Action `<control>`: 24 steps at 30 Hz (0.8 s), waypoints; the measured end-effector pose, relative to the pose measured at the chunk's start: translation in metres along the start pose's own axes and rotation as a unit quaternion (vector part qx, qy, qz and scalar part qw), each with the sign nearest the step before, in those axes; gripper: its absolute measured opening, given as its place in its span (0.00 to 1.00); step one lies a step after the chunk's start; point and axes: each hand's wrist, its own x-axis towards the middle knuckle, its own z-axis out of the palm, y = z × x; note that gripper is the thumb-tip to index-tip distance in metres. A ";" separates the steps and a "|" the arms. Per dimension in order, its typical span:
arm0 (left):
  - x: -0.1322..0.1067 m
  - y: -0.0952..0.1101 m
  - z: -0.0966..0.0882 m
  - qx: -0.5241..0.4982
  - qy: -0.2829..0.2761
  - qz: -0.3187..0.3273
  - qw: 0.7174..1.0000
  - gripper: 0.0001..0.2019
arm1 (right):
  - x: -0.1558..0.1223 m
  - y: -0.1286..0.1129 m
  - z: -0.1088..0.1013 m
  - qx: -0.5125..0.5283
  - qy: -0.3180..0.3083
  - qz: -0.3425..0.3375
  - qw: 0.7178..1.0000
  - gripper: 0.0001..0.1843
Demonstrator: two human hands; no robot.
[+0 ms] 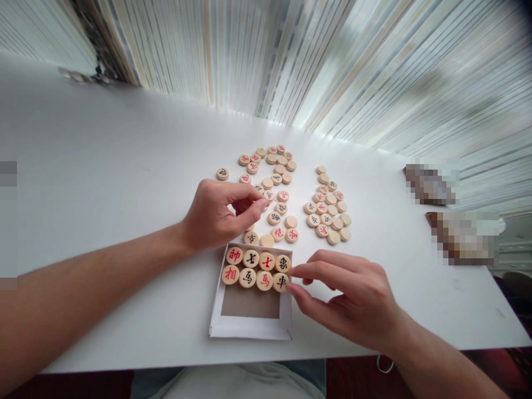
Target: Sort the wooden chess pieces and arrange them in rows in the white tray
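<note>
A shallow white cardboard box (249, 327) lies near the table's front edge, with several round wooden chess pieces (257, 269) in two rows at its far end. My right hand (344, 299) rests at the box's right wall, thumb and forefinger pinched at the last piece of the near row (281, 282). Just beyond the box, my left hand (220, 213) hovers over loose pieces with curled fingers and thumb meeting forefinger; what it holds, if anything, is hidden.
Loose wooden pieces lie in one cluster (272, 177) beyond the box and another (328, 208) to the right. The white table (103, 183) meets a striped curtain at the back. Two blurred objects (432, 185) lie at the right edge.
</note>
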 end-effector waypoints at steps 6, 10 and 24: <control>0.002 0.001 0.000 -0.010 0.004 0.020 1.000 0.08 | 0.011 0.015 -0.003 -0.011 0.067 0.029 0.997 0.05; 0.002 0.002 -0.001 -0.010 0.012 0.028 0.999 0.09 | 0.014 0.027 0.001 -0.007 0.071 0.046 0.996 0.07; 0.008 -0.001 0.004 -0.037 0.040 -0.044 0.998 0.11 | 0.018 0.041 0.009 0.026 0.101 0.061 0.993 0.11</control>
